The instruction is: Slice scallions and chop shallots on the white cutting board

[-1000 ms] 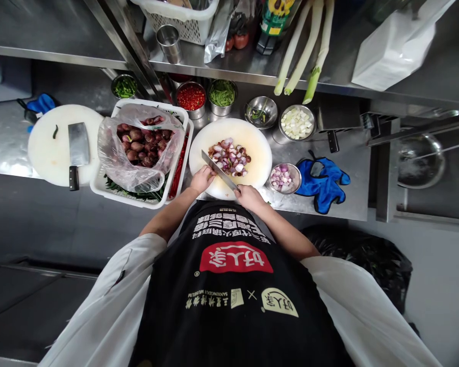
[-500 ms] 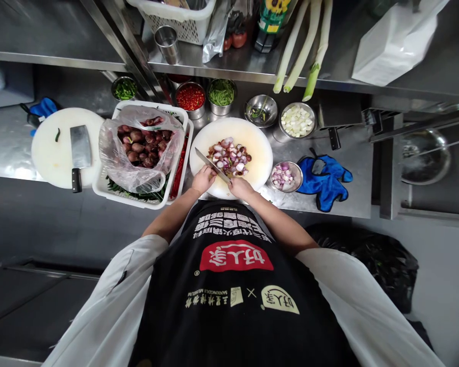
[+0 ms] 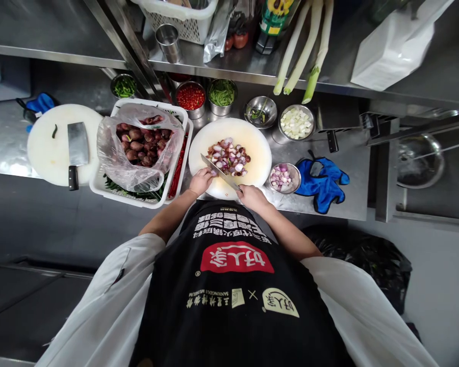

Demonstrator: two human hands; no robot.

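Note:
My right hand is closed on the handle of a knife, whose blade slants up and left over the round white board. Beside the blade, at the board's near left edge, my left hand has its fingers pressed together around a small shallot piece, partly hidden. Cut and whole shallots lie heaped on the middle of the board. A metal bowl of peeled shallots stands right of the board.
Left are a bag of unpeeled shallots in a white basket and a cleaver on another board. Blue gloves lie right. Bowls stand behind; leeks overhang the shelf.
My right hand has moved right and slightly down with the knife, away from my left hand. My left hand has shifted slightly left. The whole view has shifted a little.

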